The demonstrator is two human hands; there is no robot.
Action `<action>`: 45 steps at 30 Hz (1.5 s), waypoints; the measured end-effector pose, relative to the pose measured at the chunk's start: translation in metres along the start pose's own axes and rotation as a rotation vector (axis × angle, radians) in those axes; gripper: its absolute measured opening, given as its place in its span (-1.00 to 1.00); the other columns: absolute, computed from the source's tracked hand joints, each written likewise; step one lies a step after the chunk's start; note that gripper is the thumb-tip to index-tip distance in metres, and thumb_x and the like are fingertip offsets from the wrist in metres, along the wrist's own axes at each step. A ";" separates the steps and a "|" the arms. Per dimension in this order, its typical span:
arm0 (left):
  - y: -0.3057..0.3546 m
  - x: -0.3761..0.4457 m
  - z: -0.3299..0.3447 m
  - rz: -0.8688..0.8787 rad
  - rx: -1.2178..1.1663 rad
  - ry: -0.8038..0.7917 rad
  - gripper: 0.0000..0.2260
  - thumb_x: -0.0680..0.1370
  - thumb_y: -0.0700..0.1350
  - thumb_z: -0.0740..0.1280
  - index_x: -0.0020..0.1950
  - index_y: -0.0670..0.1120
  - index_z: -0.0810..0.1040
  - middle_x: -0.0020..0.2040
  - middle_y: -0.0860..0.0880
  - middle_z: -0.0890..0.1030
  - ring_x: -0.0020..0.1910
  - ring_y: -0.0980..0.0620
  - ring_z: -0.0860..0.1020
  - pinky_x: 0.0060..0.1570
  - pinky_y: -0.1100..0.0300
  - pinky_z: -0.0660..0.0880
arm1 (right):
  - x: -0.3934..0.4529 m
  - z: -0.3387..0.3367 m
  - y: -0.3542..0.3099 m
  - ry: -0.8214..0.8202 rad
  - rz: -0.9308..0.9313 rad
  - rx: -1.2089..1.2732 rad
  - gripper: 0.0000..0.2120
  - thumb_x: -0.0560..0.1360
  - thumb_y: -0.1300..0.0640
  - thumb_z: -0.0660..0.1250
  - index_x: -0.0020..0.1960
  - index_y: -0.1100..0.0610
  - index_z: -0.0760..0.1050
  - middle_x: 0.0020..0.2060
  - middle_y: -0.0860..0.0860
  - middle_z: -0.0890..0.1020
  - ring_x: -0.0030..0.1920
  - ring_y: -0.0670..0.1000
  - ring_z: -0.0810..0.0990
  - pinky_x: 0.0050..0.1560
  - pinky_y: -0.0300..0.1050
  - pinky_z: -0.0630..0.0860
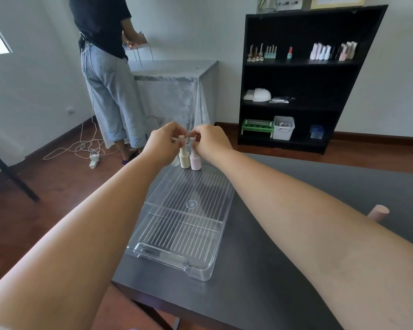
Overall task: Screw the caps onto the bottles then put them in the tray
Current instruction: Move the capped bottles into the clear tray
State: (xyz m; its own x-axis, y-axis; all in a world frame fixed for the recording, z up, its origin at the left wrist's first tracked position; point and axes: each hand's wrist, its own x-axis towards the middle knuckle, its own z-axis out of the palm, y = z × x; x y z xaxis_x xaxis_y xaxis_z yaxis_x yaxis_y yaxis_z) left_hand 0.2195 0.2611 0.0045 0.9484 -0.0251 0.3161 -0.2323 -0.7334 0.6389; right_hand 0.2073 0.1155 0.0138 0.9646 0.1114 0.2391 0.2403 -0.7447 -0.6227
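Observation:
A clear plastic tray (153, 253) with a ribbed floor lies on the dark table. At its far end stand two small bottles side by side, upright: a cream bottle (184, 159) on the left and a pink bottle (195, 161) on the right. My left hand (163, 145) pinches the cap of the cream bottle. The cap of the pink bottle is pinched by my right hand (212, 139). Both hands meet above the bottles and hide most of the caps. A pink cylindrical piece (379, 211) pokes out behind my right forearm.
The dark table (284, 270) carries the tray. Another person (107, 67) stands at a cloth-covered table at the back left. A black shelf unit (303, 77) with small bottles and boxes stands at the back right. A cable and power strip (93, 158) lie on the floor.

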 end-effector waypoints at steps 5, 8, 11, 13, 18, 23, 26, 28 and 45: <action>0.001 -0.004 -0.004 0.006 -0.022 -0.017 -0.74 0.50 -0.26 0.30 0.15 -0.01 0.48 -0.02 0.00 0.62 -0.27 0.14 0.54 -0.40 0.31 0.41 | -0.002 0.004 0.000 0.042 0.022 0.055 -0.75 0.52 0.24 0.25 0.13 0.03 0.58 0.05 0.04 0.64 0.02 0.06 0.60 0.00 -0.09 0.52; 0.003 -0.009 -0.008 -0.020 -0.045 -0.016 -0.64 0.50 -0.30 0.30 0.22 0.03 0.44 0.08 0.02 0.57 -0.17 0.18 0.53 -0.43 0.31 0.40 | -0.004 0.004 -0.001 0.026 0.042 0.066 -0.70 0.52 0.26 0.25 0.18 0.01 0.57 0.09 0.04 0.63 0.05 0.06 0.60 0.02 -0.10 0.52; 0.009 -0.015 -0.013 0.004 -0.044 0.043 -0.63 0.49 -0.29 0.33 0.23 0.02 0.46 0.15 0.04 0.56 -0.07 0.13 0.51 -0.25 0.39 0.37 | -0.010 -0.002 -0.003 -0.010 0.058 0.060 -0.57 0.52 0.31 0.24 0.32 -0.03 0.49 0.21 0.06 0.58 0.15 0.07 0.57 0.15 -0.07 0.51; 0.019 -0.018 -0.016 0.050 -0.047 0.092 -0.64 0.47 -0.28 0.35 0.23 -0.02 0.48 0.17 0.02 0.57 0.01 0.07 0.53 -0.08 0.33 0.41 | -0.017 -0.013 -0.002 -0.009 0.045 0.069 -0.52 0.50 0.33 0.24 0.35 -0.02 0.46 0.25 0.08 0.55 0.19 0.08 0.55 0.16 -0.11 0.48; 0.057 -0.032 -0.014 0.148 -0.095 0.111 -0.67 0.48 -0.27 0.36 0.21 -0.01 0.51 0.14 0.03 0.55 0.04 0.08 0.53 0.07 0.21 0.47 | -0.043 -0.066 0.008 0.060 0.039 0.045 -0.60 0.47 0.32 0.28 0.23 0.00 0.55 0.14 0.07 0.58 0.05 0.03 0.57 0.07 -0.07 0.55; 0.102 -0.048 0.002 0.228 -0.149 0.046 -0.70 0.49 -0.20 0.38 0.16 0.07 0.50 0.08 0.09 0.55 -0.01 0.13 0.53 -0.01 0.26 0.47 | -0.081 -0.132 0.032 0.114 0.047 -0.040 -0.78 0.46 0.22 0.32 0.04 0.00 0.63 -0.16 -0.08 0.62 -0.17 -0.12 0.53 -0.28 -0.35 0.42; 0.128 -0.061 0.013 0.270 -0.176 -0.002 -0.74 0.49 -0.17 0.38 0.15 0.07 0.51 0.07 0.08 0.57 -0.02 0.16 0.53 0.02 0.23 0.50 | -0.109 -0.167 0.050 0.093 0.080 -0.083 -0.80 0.46 0.15 0.40 0.07 0.00 0.63 -0.24 -0.13 0.60 -0.18 -0.16 0.55 -0.31 -0.37 0.35; 0.144 -0.072 0.021 0.308 -0.173 -0.051 -0.75 0.50 -0.14 0.38 0.15 0.07 0.51 0.07 0.08 0.58 0.00 0.15 0.54 0.03 0.23 0.50 | -0.130 -0.185 0.063 0.081 0.103 -0.115 -0.80 0.45 0.11 0.43 0.07 -0.03 0.63 -0.23 -0.16 0.60 -0.20 -0.20 0.54 -0.32 -0.38 0.33; 0.198 -0.171 0.086 0.400 -0.119 -0.511 -0.80 0.47 -0.05 0.46 0.08 0.06 0.58 0.04 0.08 0.61 0.01 0.13 0.56 -0.05 0.35 0.39 | -0.297 -0.224 0.124 -0.005 0.257 -0.002 -0.91 0.37 -0.19 0.41 -0.13 -0.27 0.63 -0.18 -0.17 0.66 -0.13 -0.11 0.57 -0.16 -0.17 0.47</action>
State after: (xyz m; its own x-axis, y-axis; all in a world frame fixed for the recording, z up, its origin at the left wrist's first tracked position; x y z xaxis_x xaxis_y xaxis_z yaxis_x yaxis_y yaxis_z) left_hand 0.0294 0.0620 0.0168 0.7600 -0.6211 0.1913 -0.5826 -0.5208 0.6240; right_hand -0.0740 -0.1577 0.0327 0.9945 -0.0785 0.0688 -0.0135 -0.7502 -0.6611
